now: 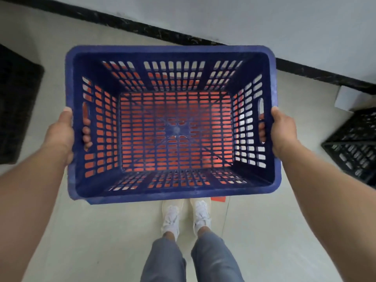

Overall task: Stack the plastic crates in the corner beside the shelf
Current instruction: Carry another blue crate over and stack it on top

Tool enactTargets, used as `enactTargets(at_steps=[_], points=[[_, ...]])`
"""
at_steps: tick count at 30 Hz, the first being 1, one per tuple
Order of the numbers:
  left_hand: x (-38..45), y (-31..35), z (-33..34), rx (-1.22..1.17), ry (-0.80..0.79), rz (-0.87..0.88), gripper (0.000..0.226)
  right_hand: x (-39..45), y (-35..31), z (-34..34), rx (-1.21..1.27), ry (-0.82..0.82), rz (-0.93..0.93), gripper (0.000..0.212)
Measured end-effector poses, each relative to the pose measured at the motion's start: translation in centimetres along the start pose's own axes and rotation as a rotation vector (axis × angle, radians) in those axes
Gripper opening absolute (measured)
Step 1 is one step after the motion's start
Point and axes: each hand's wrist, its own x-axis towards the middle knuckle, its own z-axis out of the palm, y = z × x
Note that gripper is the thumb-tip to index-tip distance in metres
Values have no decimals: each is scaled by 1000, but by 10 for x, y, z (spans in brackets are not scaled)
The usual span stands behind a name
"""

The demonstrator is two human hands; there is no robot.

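I hold a blue slotted plastic crate (pixel 173 192) in the air in front of me, its open top facing up. My left hand (pixel 62 135) grips its left handle slot, fingertips showing inside the wall. My right hand (pixel 281 133) grips the right handle slot the same way. Through the blue crate's slots an orange-red crate (pixel 175 110) shows directly underneath; a small corner of it (pixel 218 198) peeks out below the front rim. How far apart the two crates are cannot be told.
A black slotted crate (pixel 354 147) stands on the floor at the right, with a pale box (pixel 345 98) behind it. A dark object (pixel 16 106) fills the left edge. A white wall with black skirting (pixel 154 29) runs behind. My feet (pixel 185 216) stand below the crate.
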Motion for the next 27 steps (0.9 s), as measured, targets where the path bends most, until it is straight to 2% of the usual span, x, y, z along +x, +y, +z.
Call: enactTargets(at_steps=[9, 16, 23, 27], points=[[-125, 31, -92, -138, 115, -49, 53, -105, -85, -7, -151, -137, -55, 38], [-231, 62, -171, -289, 204, -26, 52, -185, -170, 4, -246, -335, -167, 39], [-324, 92, -245, -467, 331, 41, 37, -259, -251, 61, -377, -547, -286, 39], [-353, 100, -288, -527, 409, 64, 37, -313, -287, 108, -422, -648, -375, 39]])
